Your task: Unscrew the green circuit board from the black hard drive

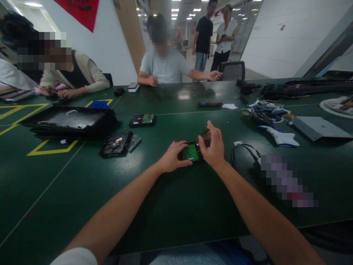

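Observation:
A hard drive point(192, 152) lies on the green table in front of me, its green circuit board facing up. My left hand point(174, 156) grips its left side, with the thumb along the near edge and the fingers along the far edge. My right hand point(213, 145) is closed over the drive's right end, its fingers pinched around a screwdriver point(209, 128). Only a small yellow part of that tool shows beside my fingers; the tip is hidden. The drive's right end is partly covered by my right hand.
To the left are an opened drive point(116, 143), a loose circuit board point(134, 142), another drive point(142, 119) and stacked black trays point(68, 119). On the right lie a cable point(245, 145), bundled wires point(267, 112) and a metal box point(322, 127). People sit opposite.

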Tool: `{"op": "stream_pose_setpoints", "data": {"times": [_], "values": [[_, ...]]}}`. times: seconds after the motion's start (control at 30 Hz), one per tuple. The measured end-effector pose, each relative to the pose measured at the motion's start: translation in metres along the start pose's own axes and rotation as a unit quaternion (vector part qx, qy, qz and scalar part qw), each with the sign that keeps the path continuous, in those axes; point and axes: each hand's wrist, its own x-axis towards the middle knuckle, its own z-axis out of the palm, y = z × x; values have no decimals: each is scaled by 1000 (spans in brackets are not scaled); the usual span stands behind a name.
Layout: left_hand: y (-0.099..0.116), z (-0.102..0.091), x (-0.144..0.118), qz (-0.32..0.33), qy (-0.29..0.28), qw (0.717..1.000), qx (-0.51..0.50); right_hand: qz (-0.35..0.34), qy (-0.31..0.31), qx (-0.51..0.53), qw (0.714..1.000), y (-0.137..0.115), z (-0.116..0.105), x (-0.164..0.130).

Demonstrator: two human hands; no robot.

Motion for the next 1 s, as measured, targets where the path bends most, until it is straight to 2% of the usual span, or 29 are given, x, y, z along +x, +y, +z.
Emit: {"op": "stream_pose_setpoints", "data": {"times": [0.5, 0.7, 0.87, 1.0], "values": [[-2, 2, 1, 3, 2, 1000, 6, 3, -3, 5, 1000, -3, -2, 1], [-4, 3, 1, -4, -1, 1000, 6, -8, 84, 2, 996, 0, -15, 6], [-3, 1, 1, -7, -7, 1000, 2, 78, 91, -13, 993, 13, -24, 10], [-3, 1, 1, -6, -8, 1000, 0, 162, 58, -33, 985, 26, -24, 10]]}}
